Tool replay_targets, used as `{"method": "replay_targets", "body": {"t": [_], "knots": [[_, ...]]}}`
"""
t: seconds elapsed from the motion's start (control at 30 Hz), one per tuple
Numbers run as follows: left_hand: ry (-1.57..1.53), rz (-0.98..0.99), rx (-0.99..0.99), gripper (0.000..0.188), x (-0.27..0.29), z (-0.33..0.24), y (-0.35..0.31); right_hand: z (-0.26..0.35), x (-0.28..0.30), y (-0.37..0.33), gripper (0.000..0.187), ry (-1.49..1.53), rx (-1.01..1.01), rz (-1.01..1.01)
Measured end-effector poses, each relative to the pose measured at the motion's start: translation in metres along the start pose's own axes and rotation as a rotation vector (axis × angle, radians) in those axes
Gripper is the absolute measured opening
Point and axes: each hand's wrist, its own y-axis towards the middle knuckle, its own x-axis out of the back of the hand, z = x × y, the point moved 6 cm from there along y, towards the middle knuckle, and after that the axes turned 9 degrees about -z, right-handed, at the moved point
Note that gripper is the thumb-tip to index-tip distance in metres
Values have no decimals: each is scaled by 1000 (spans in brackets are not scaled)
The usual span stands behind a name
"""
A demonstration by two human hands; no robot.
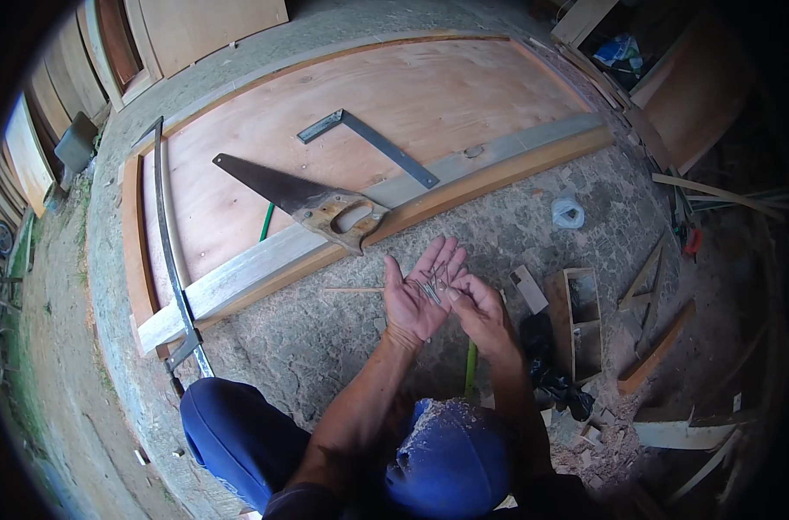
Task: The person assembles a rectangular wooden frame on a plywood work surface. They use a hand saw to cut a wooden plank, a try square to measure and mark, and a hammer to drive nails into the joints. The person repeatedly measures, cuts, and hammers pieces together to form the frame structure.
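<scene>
My left hand is turned palm up, its fingers stretched out. Several thin metal nails lie loose across that palm. From the right, my right hand reaches over with thumb and forefinger pinched together at the palm's edge; what sits between those fingertips is too small to make out. Beyond the hands a handsaw with a worn wooden handle rests on a large framed wooden panel. A metal try square lies farther back on it. At the left end, a long bar clamp spans the frame.
Right of my hands are a phone-like flat rectangle, an open wooden box, a black plastic bag and a clear plastic bag. Wood offcuts lie farther right. My blue-clad knees frame the near side.
</scene>
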Motion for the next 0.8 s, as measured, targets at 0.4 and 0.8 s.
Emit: {"method": "replay_targets", "body": {"t": [0.4,0.8], "knots": [[-16,-12,45,98,3,0,-2,-36,30,-17,26,854,-287,-55],[17,-1,56,102,4,4,-3,-16,21,6,12,-441,198,-250]]}}
